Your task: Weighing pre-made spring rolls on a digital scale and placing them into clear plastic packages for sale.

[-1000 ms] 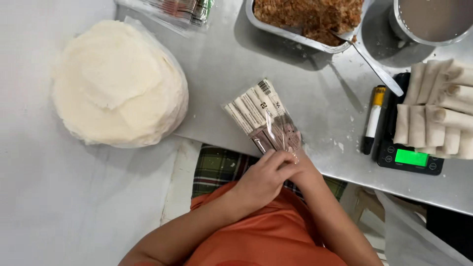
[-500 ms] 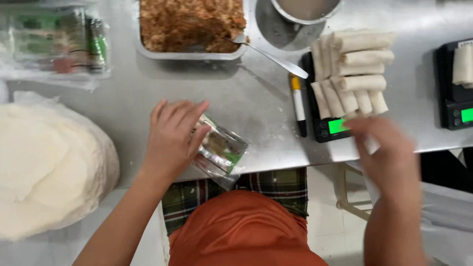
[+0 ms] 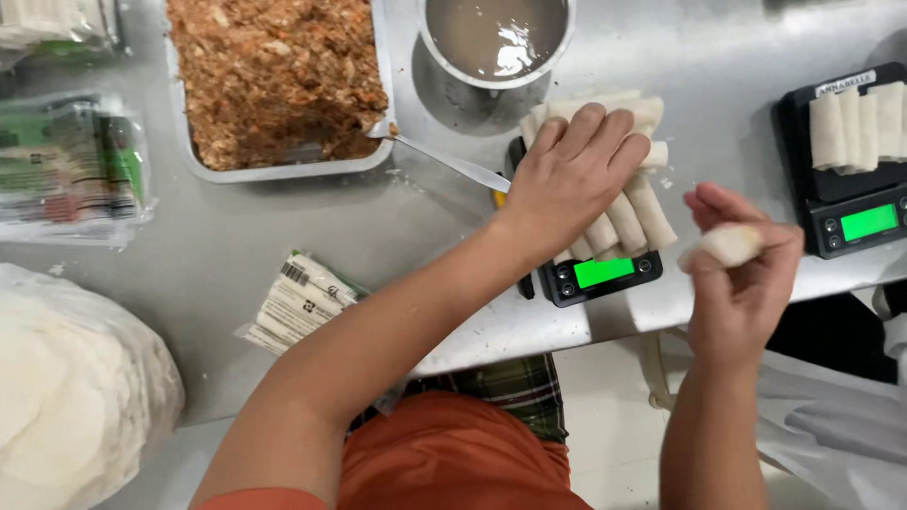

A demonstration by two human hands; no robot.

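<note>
The left hand (image 3: 572, 175) lies flat and open on the rolls (image 3: 642, 203); the right hand (image 3: 742, 274) pinches one roll (image 3: 726, 244)

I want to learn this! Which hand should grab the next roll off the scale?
Left, probably. The left hand already rests on the rolls stacked on the scale, while the right hand is busy holding one roll.

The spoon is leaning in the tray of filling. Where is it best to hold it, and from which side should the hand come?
Grip the spoon by its bare handle end, which pokes out over the tray rim toward the near scale. Probably come from above on the right: the bowl end is buried in filling, and the left hand on the rolls is closest.
</note>
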